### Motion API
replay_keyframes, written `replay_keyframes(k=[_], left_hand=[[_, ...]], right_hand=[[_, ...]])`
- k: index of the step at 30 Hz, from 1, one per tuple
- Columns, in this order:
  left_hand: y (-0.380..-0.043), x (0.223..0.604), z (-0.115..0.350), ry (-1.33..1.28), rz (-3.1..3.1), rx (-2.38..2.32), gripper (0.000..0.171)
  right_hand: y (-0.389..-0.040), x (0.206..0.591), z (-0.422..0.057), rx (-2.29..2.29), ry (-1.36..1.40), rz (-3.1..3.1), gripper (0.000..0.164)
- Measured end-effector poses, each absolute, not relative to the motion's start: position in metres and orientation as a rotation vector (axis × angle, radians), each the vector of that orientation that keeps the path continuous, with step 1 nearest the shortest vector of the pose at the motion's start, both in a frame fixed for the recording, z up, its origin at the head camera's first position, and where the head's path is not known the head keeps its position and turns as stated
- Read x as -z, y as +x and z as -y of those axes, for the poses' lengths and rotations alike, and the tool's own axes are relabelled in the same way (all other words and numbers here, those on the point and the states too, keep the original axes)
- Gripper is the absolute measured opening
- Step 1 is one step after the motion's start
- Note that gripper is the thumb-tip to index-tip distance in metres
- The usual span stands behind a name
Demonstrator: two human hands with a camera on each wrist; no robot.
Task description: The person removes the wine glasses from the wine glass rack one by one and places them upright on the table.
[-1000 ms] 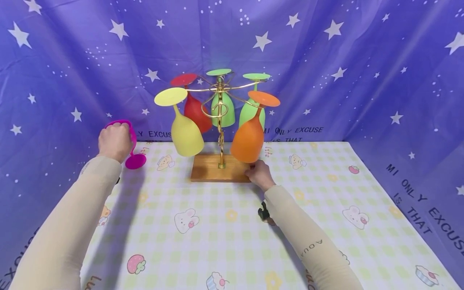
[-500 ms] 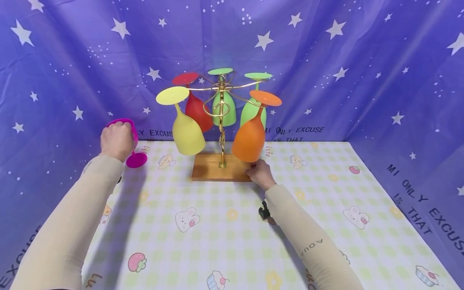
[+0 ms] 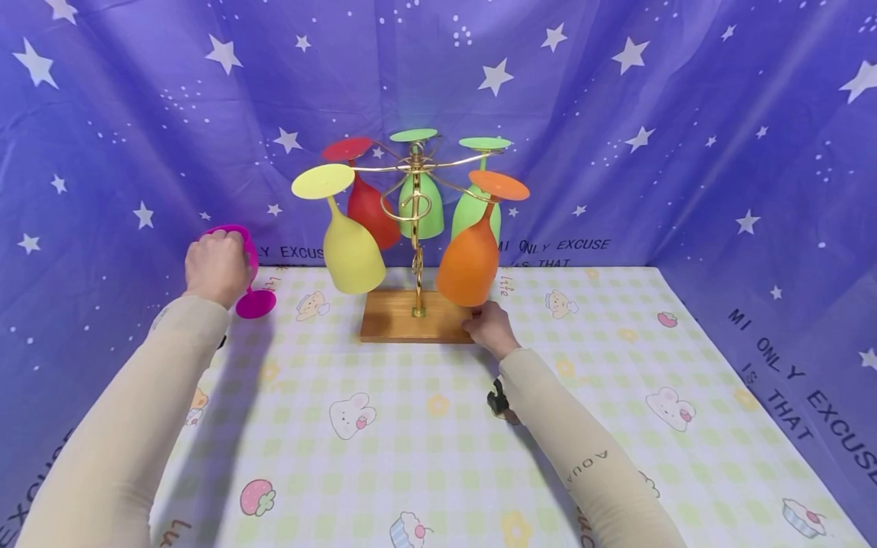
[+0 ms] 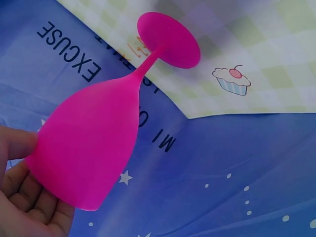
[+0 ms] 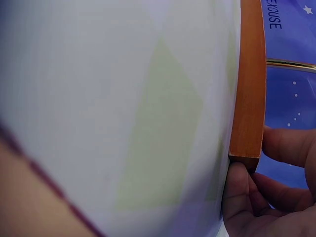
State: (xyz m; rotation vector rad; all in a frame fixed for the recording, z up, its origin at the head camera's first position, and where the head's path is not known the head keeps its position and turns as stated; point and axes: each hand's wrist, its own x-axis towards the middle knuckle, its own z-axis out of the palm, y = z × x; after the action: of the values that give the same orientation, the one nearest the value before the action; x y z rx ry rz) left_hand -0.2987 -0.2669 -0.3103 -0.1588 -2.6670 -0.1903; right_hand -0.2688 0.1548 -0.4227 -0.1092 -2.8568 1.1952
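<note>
**Magenta goblet in left hand, rack base pinched by right**

Magenta goblet (image 4: 91,143) at 9 o'clock in the head view, tilted, foot low; whether it touches the counter (image 3: 308,449) cannot be told. Gold stemware rack (image 3: 415,232) towards 12 o'clock, bearing five inverted goblets: yellow (image 3: 352,255), red (image 3: 372,209), two green (image 3: 422,209) (image 3: 473,213), orange (image 3: 468,270).

Risks (judged): the bowl is held near its mouth, so a slack grip could let the foot swing down. The yellow one, at the rack's 8 o'clock, would be first struck by a careless sideways sweep. Uneven load might tip the rack if its base went unsteadied.

Pose: left arm extended from 7 o'clock, left hand (image 3: 215,265) over the bowl, fingers grasping its wall. Right arm enters from 5 o'clock; right hand (image 3: 492,329) pinches the wooden base (image 3: 390,323) at its 4 o'clock corner, thumb on top.
</note>
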Motion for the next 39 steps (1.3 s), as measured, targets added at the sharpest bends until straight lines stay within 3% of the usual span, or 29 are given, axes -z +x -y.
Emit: replay_keyframes(k=[11, 24, 39], left_hand=[[-0.294, 0.314, 0.242, -0.161, 2.544, 0.226, 0.026], [-0.278, 0.329, 0.218, -0.268, 2.501, 0.409, 0.017], [-0.262, 0.354, 0.192, -0.268, 2.732, 0.579, 0.031]], right_hand=[[-0.268, 0.423, -0.155, -1.198, -0.113, 2.865, 0.009], [-0.268, 0.424, -0.154, -1.2, -0.107, 2.859, 0.013], [-0.269, 0.422, -0.154, -1.197, -0.102, 2.866, 0.009]])
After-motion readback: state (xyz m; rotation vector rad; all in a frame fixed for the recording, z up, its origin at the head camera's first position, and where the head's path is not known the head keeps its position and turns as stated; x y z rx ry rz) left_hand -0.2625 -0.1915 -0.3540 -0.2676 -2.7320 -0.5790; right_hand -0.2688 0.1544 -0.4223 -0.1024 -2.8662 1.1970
